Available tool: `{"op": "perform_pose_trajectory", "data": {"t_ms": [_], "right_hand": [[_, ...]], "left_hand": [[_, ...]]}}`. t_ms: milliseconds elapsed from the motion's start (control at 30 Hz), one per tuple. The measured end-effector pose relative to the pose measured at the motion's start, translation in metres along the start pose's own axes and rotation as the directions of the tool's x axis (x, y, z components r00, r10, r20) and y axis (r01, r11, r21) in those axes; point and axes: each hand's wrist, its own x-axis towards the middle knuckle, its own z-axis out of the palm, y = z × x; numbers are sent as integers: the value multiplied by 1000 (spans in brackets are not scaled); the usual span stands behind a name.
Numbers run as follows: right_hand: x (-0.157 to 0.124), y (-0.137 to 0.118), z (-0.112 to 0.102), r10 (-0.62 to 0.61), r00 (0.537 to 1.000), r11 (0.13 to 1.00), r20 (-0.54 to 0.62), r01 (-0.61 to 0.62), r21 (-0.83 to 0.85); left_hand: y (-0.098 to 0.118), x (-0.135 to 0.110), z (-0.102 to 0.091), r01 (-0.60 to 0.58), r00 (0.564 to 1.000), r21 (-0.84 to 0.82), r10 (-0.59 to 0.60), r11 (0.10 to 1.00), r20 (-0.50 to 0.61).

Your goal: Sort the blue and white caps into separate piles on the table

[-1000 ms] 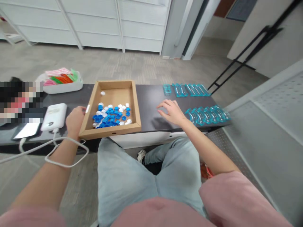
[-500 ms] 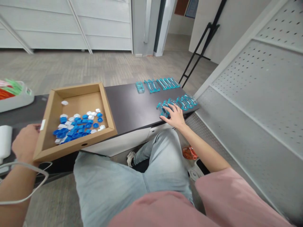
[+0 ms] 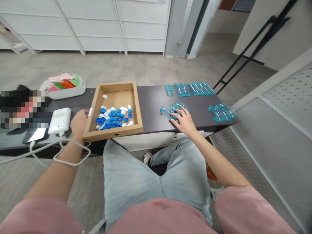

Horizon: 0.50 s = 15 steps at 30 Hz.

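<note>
My right hand [image 3: 184,123] lies on a small group of clear curved tubes with teal ends [image 3: 182,105], its fingers spread and touching them; it is open. More of these curved tubes [image 3: 223,112] lie side by side near the desk's right end. Behind, straight clear tubes with teal ends [image 3: 201,88] form a row. My left hand [image 3: 79,123] is at the outer left wall of a shallow cardboard box [image 3: 117,131], fingers curled against it and partly hidden. Inside that box are blue caps [image 3: 113,121] and white caps [image 3: 105,96].
Left of the box stand a white power bank [image 3: 59,121] with a cable [image 3: 73,164] and a phone [image 3: 36,135]. A white basket [image 3: 67,93] holds colourful strips. The dark desk [image 3: 152,110] ends near a perforated panel [image 3: 287,123].
The view has swung left. My right hand has shifted left along the desk with a few curved tubes, leaving a gap to the others on the right. My left hand stays by the box.
</note>
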Motion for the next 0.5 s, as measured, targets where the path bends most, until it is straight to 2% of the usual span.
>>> {"op": "perform_pose_trajectory", "data": {"t_ms": [233,500], "right_hand": [[25,-33,26,-106,993,994,43,108,-35],[39,-53,38,-53,998,993,25,50,104]], "left_hand": [[-9,3,6,-43,998,-37,41,998,-45],[-13,6,12,-61,997,-76,58,995,-41]]}}
